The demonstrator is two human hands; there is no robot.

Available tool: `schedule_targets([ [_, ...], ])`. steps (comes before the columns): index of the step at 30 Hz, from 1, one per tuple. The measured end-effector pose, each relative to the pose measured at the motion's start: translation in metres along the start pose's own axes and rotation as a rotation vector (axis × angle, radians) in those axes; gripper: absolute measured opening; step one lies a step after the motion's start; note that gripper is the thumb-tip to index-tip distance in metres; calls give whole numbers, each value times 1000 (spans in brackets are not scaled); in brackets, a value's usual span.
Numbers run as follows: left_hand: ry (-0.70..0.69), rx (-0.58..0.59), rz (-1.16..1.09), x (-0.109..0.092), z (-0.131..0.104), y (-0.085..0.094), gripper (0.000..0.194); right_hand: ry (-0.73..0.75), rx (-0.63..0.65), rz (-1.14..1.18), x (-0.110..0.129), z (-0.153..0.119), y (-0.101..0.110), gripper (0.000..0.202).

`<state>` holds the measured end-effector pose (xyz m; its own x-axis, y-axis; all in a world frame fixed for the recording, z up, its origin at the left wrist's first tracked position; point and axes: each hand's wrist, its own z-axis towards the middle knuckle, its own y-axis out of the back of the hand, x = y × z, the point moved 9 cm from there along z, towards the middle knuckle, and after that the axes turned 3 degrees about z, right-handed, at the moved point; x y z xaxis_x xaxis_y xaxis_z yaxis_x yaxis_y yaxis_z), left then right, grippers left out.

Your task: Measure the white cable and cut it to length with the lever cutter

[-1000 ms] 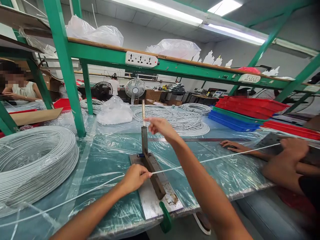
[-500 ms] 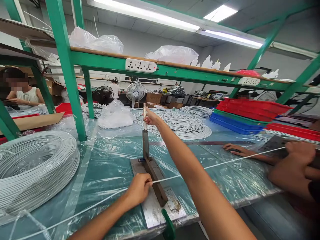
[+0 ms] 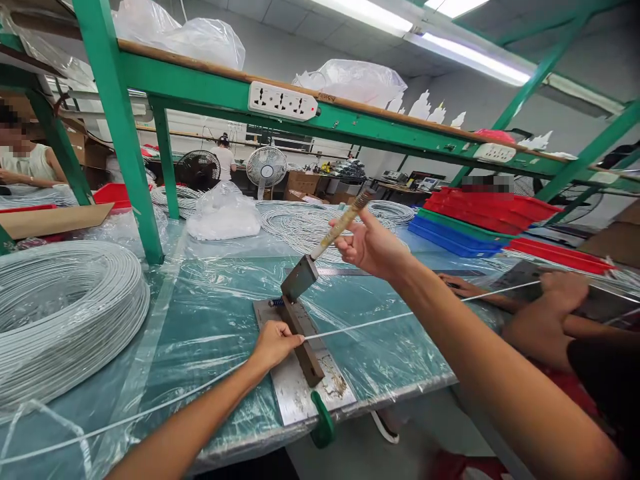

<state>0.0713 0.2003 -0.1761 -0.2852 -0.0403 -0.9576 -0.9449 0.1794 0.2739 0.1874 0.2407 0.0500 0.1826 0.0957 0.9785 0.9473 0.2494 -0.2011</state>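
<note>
My left hand (image 3: 275, 343) pinches a thin white cable (image 3: 360, 327), which lies across the steel bar (image 3: 307, 357) of a lever cutter. My right hand (image 3: 377, 247) is at the lever's worn, yellowish handle (image 3: 343, 223), with the fingers loosely curled round it. The lever's metal block (image 3: 299, 279) stands raised and tilted to the right above its hinge. Beneath it is a stained metal base plate (image 3: 293, 403), with a green clamp handle (image 3: 321, 420) at the table's front edge. To the right the cable runs behind my right forearm towards a co-worker's hand (image 3: 565, 290).
A big coil of white cable (image 3: 115, 313) sits on the left, with looser coils (image 3: 295, 227) at the back. Stacked trays (image 3: 490, 210) are at back right. A green shelf frame (image 3: 120, 133) rises over the table. A co-worker's other hand (image 3: 465, 287) rests beyond my right arm.
My right hand has swung the lever handle from upright over to the right and towards me. My left hand still pinches the cable at the bar. The view has shifted slightly.
</note>
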Motion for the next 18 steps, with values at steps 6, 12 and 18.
schedule_targets([
  [6, 33, -84, 46, 8, 3, 5, 34, -131, -65, -1, -42, -80, 16, 35],
  [12, 38, -97, 84, 4, -1, 8, 28, -359, -169, -108, -109, -148, 43, 47],
  [18, 42, -101, 122, -1, -4, 10, 29, -570, -125, -45, -153, -180, 30, 62],
])
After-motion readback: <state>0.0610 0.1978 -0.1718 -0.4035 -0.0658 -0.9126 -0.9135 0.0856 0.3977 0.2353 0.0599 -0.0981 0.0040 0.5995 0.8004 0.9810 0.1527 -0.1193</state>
